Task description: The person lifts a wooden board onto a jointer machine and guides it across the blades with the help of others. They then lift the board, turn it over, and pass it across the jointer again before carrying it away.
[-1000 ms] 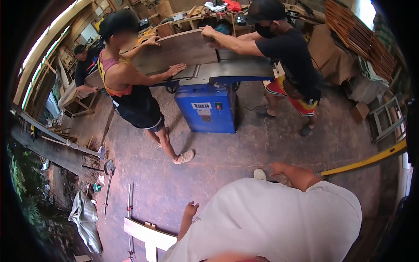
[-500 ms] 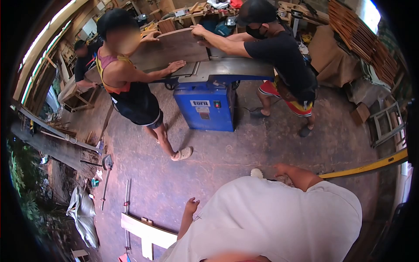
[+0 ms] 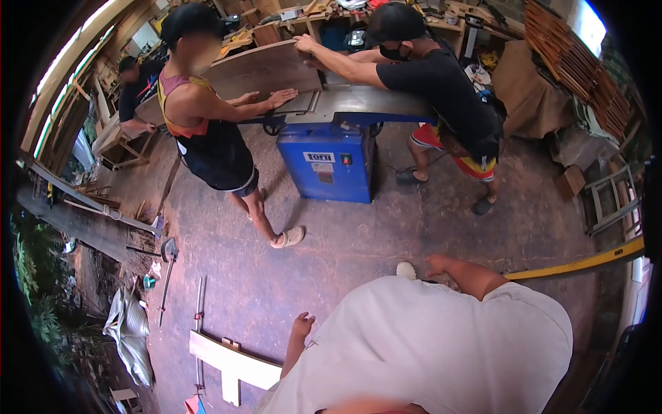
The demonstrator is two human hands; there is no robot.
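My left hand [image 3: 302,324] hangs low beside my shirt, empty, with its fingers loosely apart. Closest to it is a pale curved wooden piece [image 3: 231,355] with a crosspiece, lying by a long bar clamp [image 3: 200,324] on the floor. My right hand [image 3: 439,265] is out at my other side, over the floor near my shoe [image 3: 405,270]; its fingers look stretched out and nothing shows in them. Across from me, two co-workers hold a wide wooden board [image 3: 258,71] on edge on a blue jointer [image 3: 327,165] with a metal bed.
Another person [image 3: 134,96] grips the board's far left end. A second bar clamp [image 3: 165,290] and a grey sack [image 3: 129,338] lie at left. A yellow beam [image 3: 579,261] runs along the right, below a metal frame [image 3: 614,207]. Cluttered workbenches line the back.
The board has shifted left along the jointer. The left co-worker's raised hand has come down onto the board's near face. My hands have hardly moved.
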